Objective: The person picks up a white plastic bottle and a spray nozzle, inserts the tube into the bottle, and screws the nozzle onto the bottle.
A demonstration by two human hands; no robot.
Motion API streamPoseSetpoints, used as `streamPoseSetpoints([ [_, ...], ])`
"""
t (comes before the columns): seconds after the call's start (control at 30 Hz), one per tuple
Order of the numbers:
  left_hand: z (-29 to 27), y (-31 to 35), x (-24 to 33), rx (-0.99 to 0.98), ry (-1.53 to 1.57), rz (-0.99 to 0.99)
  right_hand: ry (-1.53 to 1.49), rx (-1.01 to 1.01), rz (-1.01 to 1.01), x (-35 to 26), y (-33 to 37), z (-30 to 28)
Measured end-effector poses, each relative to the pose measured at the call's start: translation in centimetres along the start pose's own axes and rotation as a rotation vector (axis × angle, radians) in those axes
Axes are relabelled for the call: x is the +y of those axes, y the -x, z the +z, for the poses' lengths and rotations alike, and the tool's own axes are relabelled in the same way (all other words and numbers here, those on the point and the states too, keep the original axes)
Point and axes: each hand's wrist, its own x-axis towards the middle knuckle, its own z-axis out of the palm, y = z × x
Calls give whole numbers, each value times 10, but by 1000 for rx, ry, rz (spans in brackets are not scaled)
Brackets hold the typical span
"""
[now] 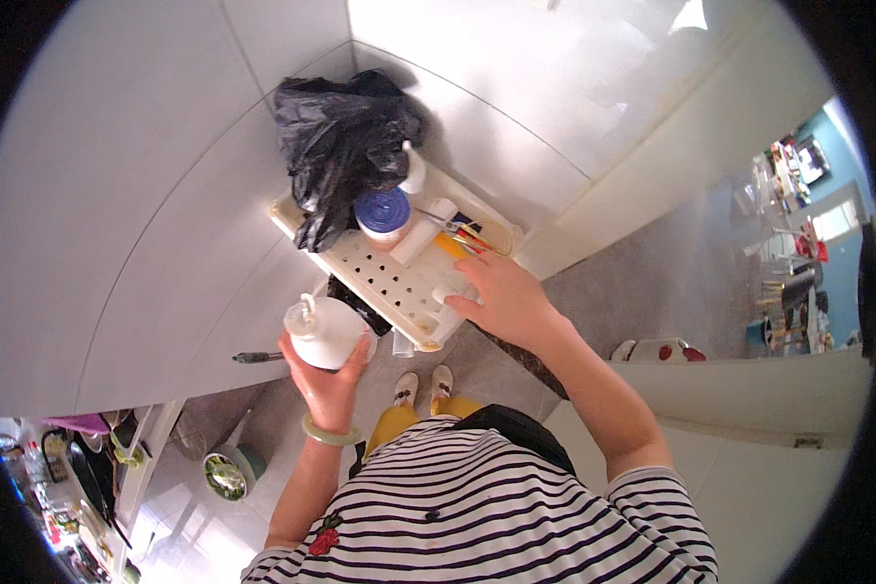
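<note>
My left hand (327, 384) is wrapped round a white pump bottle (329, 331) with a clear-looking pump top, held upright to the left of a cream plastic rack (346, 265). Over the rack's front right part, my right hand (509, 300) has its thumb and fingers about a small white object (445, 293), whose kind I cannot make out. Just beyond those fingers lie a yellow item (450, 245) and scissors (440, 220). Farther back on the rack are a blue-lidded tub (383, 211), a white roll (420, 234) and a white bottle (414, 170).
A crumpled black plastic bag (336, 127) covers the rack's back left corner, against the tiled walls. A black-handled tool (257, 357) sticks out left of my left hand. On the floor at lower left stands a bin (243, 471). A doorway opens at right.
</note>
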Motion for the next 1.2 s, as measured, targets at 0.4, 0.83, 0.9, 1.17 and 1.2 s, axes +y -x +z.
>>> streamPoseSetpoints([
  [0.4, 3, 6, -20, -57, -181, 1, -104, -80, 429, -16, 18, 14],
  [0.83, 9, 9, -13, -90, -267, 292, -703, -402, -53, -96, -31, -49],
  [0.9, 9, 12, -13, -83, -284, 290, -911, -368, 13, -94, -26, -29],
  [1.17, 12, 13, -15, -36, -236, 117, -1518, 123, 191, -115, -3, 31],
  [1.2, 12, 12, -15, -37, -234, 117, -1505, 180, 160, -116, -2, 35],
])
